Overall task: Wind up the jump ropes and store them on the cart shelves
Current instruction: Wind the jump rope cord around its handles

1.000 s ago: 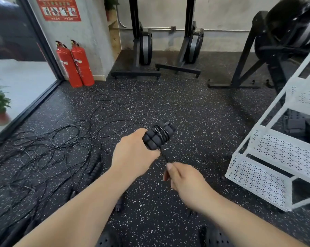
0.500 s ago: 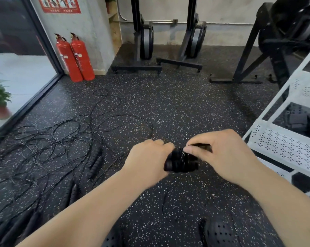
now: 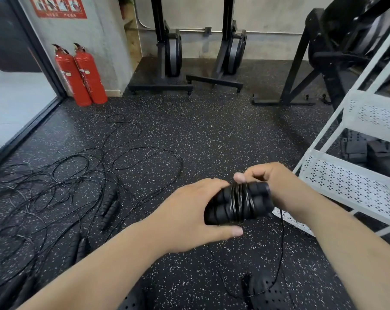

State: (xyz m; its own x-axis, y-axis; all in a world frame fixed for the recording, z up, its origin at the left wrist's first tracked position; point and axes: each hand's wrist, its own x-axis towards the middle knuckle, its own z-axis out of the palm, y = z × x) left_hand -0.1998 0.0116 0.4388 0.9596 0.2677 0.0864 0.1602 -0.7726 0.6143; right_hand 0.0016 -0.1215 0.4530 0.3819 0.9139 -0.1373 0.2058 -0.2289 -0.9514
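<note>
My left hand (image 3: pixel 189 211) grips the two black foam handles of a jump rope (image 3: pixel 238 203), held side by side with several turns of thin black cord wound round their middle. My right hand (image 3: pixel 272 186) is at the bundle's far end, thumb and fingers pinching the cord on top. A loose length of cord (image 3: pixel 280 249) hangs from the bundle down to the floor. The white perforated cart (image 3: pixel 350 182) stands just right of my hands. A tangle of more jump ropes (image 3: pixel 62 186) lies on the floor at the left, with handles (image 3: pixel 110 204) among it.
Speckled black rubber floor. Two red fire extinguishers (image 3: pixel 82 74) stand by the wall at the back left beside a glass door. Black exercise machines (image 3: pixel 171 52) line the back wall and right corner. My black shoes (image 3: pixel 268 291) show at the bottom.
The bundle has turned from upright to lying level, closer to the cart. My right hand came up from below and now pinches the cord on top of the handles.
</note>
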